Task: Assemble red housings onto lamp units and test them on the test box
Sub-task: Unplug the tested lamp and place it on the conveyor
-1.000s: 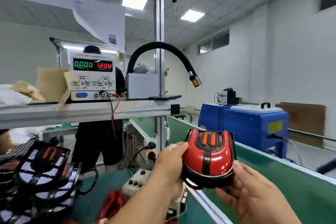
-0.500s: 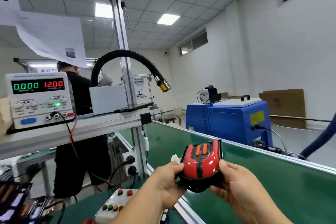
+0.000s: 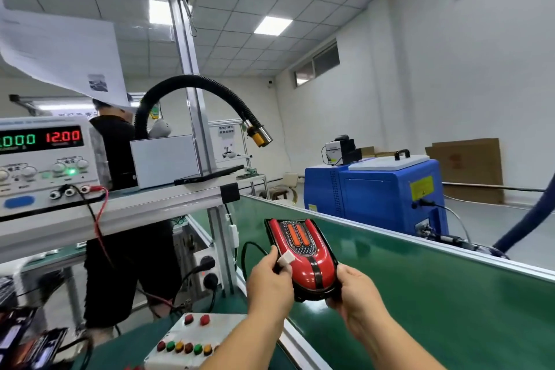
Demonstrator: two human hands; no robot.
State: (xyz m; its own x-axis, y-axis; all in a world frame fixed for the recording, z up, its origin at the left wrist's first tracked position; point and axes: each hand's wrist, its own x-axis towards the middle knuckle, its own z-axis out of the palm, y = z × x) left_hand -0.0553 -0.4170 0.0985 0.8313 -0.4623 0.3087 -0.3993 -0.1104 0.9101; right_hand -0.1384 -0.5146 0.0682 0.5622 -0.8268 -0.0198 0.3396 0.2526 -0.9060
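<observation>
Test box [image 3: 192,336]: white case with coloured buttons, untouched.
Left hand [image 3: 270,282]: pinches the small white plastic plug [image 3: 286,258].
Lamp unit [image 3: 303,258]: glossy red housing fitted, now lowered flatter over the green conveyor belt [image 3: 435,294]; likely being set down.
Right hand [image 3: 357,300]: grips the near end.

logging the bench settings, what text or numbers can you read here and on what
"12.00": red digits, power supply display.
"000": green digits beside it, first digit cut off at the frame edge.
Power supply knob labels: too blurred.
Yellow label on the blue machine: too small to read.
Hanging paper sheet: print too blurred.
Red lamp unit: no text seen.
</observation>
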